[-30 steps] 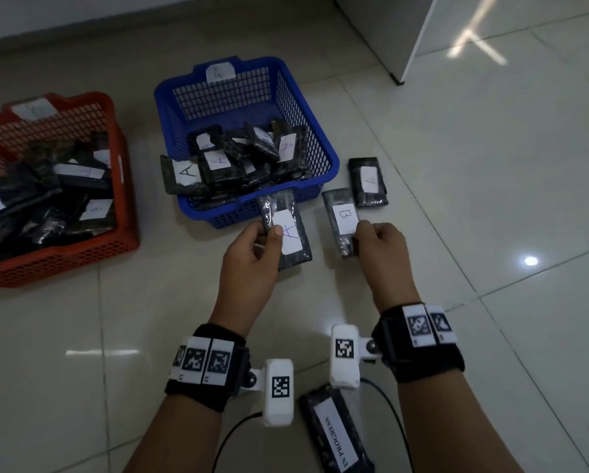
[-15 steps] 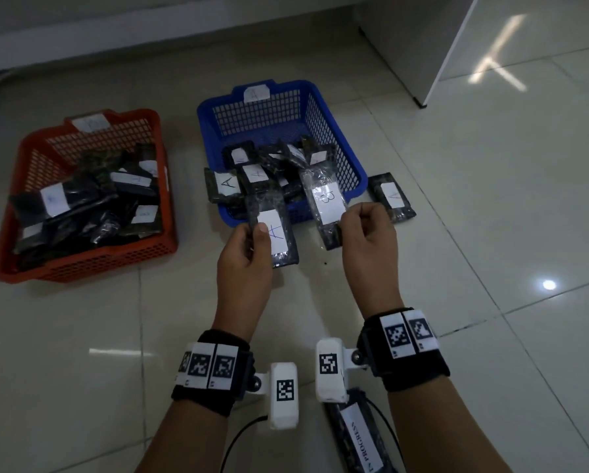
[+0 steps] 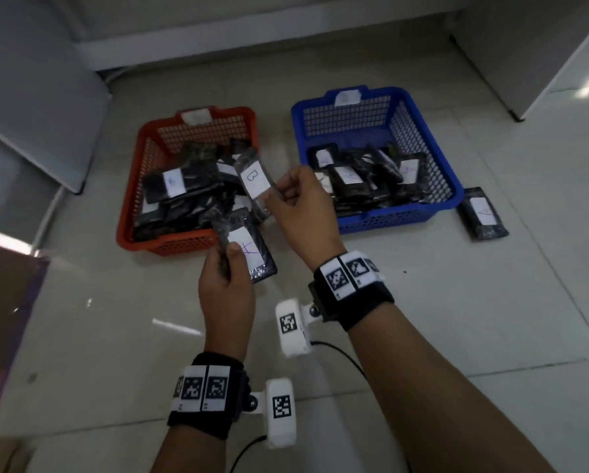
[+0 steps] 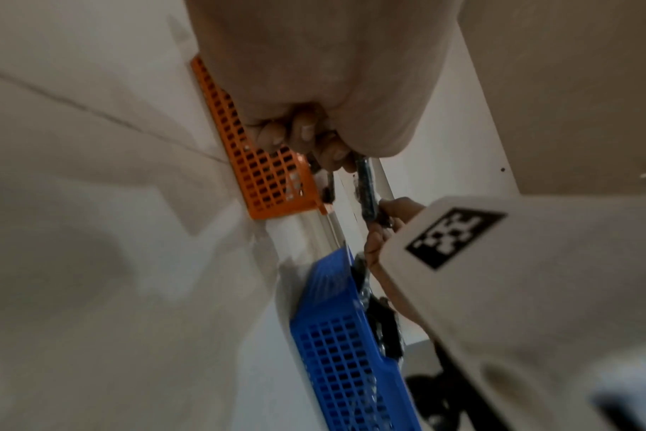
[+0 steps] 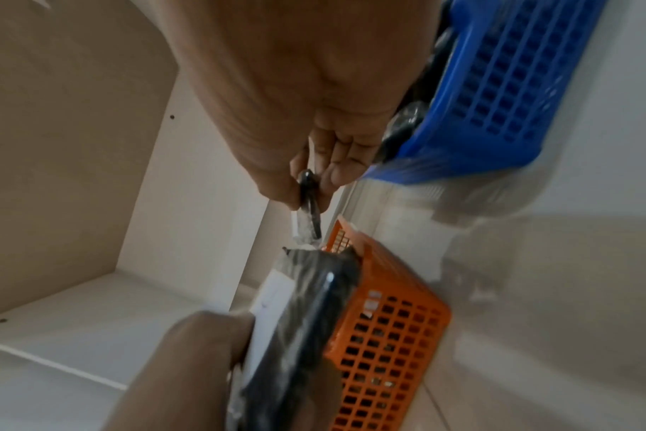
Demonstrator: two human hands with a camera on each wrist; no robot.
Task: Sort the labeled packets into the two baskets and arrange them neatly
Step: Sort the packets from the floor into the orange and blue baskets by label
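Both baskets (image 3: 457,196) now sit centred on tiled floor (image 3: 457,319).

Two baskets, two hands, three loose packets!
One orange basket (image 3: 132,186) at ten o'clock, one blue basket (image 3: 453,186) at two; two packets held, one lying at three; basket piles uncountable.

right hand (image 3: 300,203) pinches B packet (image 3: 255,180) over red basket (image 3: 129,213) | left hand (image 3: 225,285) holds A packet (image 3: 252,250) | blue basket (image 3: 422,213) beside
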